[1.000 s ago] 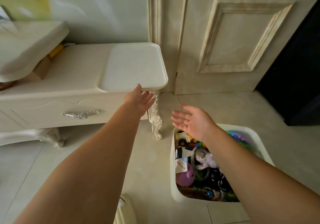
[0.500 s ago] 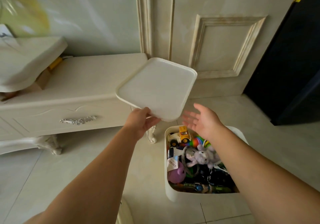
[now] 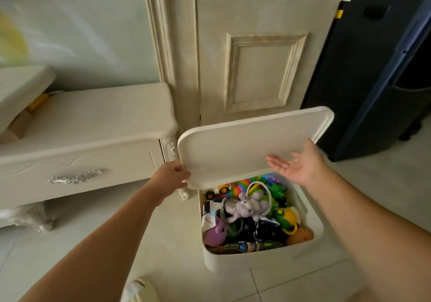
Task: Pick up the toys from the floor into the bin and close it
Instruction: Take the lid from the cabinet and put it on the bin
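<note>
A white bin (image 3: pixel 263 258) stands on the tiled floor, packed with toys: a purple plush bunny (image 3: pixel 248 206), a purple round toy (image 3: pixel 215 233), a yellow car (image 3: pixel 224 188) and several more. The white lid (image 3: pixel 233 147) hovers tilted over the bin's far half. My left hand (image 3: pixel 169 177) grips the lid's left corner. My right hand (image 3: pixel 297 164) is spread flat, palm up, at the lid's near right edge; whether it touches the lid is unclear.
A cream cabinet (image 3: pixel 88 143) with a silver drawer handle stands left of the bin on carved legs. A panelled door (image 3: pixel 258 68) is behind. A dark blue object (image 3: pixel 377 80) fills the right. A white item (image 3: pixel 140 290) lies near the bottom edge.
My left hand lifted the lid off the cabinet top and carried it right and down until it hangs over the bin. My right hand rose beside the lid's right edge.
</note>
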Demonstrator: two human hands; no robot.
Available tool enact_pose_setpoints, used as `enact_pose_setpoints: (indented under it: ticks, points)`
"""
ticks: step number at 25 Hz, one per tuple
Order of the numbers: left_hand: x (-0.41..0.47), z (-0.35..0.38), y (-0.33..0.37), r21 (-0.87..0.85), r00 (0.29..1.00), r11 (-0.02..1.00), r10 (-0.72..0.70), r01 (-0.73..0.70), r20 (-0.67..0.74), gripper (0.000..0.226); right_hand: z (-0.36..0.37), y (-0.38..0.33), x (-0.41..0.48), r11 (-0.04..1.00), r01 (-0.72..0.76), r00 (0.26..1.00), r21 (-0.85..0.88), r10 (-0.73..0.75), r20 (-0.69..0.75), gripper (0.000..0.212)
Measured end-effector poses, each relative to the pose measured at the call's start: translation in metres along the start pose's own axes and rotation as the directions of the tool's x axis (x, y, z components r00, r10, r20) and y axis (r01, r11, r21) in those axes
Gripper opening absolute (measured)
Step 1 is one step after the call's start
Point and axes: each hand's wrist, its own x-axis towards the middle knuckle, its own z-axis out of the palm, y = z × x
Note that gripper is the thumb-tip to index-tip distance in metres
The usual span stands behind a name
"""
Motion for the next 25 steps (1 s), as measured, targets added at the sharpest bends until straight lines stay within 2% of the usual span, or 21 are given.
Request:
enact_pose_setpoints:
  ticks: [3, 6, 10, 13, 17, 18, 19, 21, 22, 23, 24, 25]
  points:
    - [0.001, 0.005, -0.005, 0.1, 0.994, 0.994, 0.049, -0.039, -0.093, 0.029, -0.018, -0.001, -0.004, 0.996, -0.053, 0.997, 0.074, 0.057, -0.05, 0.069]
    - [0.0, 0.011, -0.006, 0.105, 0.983, 0.991, 0.099, -0.083, -0.158, 0.031, -0.03, -0.002, -0.009, 0.989, -0.047, 0.99, 0.139, 0.065, -0.127, 0.057]
    - [0.005, 0.021, -0.01, 0.025, 0.986, 0.995, 0.098, -0.096, -0.137, 0.024, -0.052, -0.006, -0.008, 0.971, 0.012, 0.959, 0.241, 0.057, -0.278, 0.051]
    - [0.01, 0.027, -0.013, -0.04, 0.99, 0.994, 0.096, -0.1, -0.103, 0.035, -0.065, -0.016, -0.01, 0.966, 0.031, 0.952, 0.258, 0.05, -0.302, 0.054]
    - [0.021, 0.03, -0.017, -0.058, 0.994, 0.996, 0.063, -0.068, -0.091, 0.038, -0.075, -0.024, -0.008, 0.999, -0.037, 0.943, 0.009, 0.038, -0.33, 0.032]
    - [0.023, 0.032, -0.019, -0.117, 0.994, 0.993, 0.016, -0.028, -0.104, 0.036, -0.078, -0.022, -0.008, 0.997, -0.054, 0.942, -0.046, 0.036, -0.332, 0.034]
    - [0.024, 0.034, -0.022, -0.245, 0.991, 0.968, -0.076, 0.048, -0.106, 0.036, -0.081, -0.018, -0.006, 0.993, -0.061, 0.944, -0.101, 0.024, -0.329, 0.037]
    - [0.022, 0.041, -0.026, -0.563, 0.949, 0.791, -0.313, 0.239, -0.038, 0.037, -0.086, -0.01, -0.004, 0.976, -0.071, 0.947, -0.207, 0.0, -0.323, 0.039]
    - [0.02, 0.044, -0.028, -0.632, 0.919, 0.712, -0.394, 0.307, 0.003, 0.034, -0.09, -0.007, -0.002, 0.963, -0.075, 0.946, -0.258, -0.013, -0.324, 0.038]
    - [0.019, 0.048, -0.033, -0.608, 0.895, 0.703, -0.446, 0.369, 0.027, 0.035, -0.094, -0.004, 0.0, 0.945, -0.079, 0.945, -0.317, -0.03, -0.325, 0.037]
    - [0.017, 0.052, -0.039, -0.496, 0.887, 0.765, -0.462, 0.411, 0.022, 0.036, -0.099, 0.0, 0.004, 0.912, -0.095, 0.938, -0.398, -0.051, -0.342, 0.036]
    - [0.016, 0.057, -0.046, -0.292, 0.896, 0.86, -0.444, 0.418, -0.026, 0.035, -0.106, 0.004, 0.01, 0.865, -0.123, 0.925, -0.487, -0.077, -0.371, 0.035]
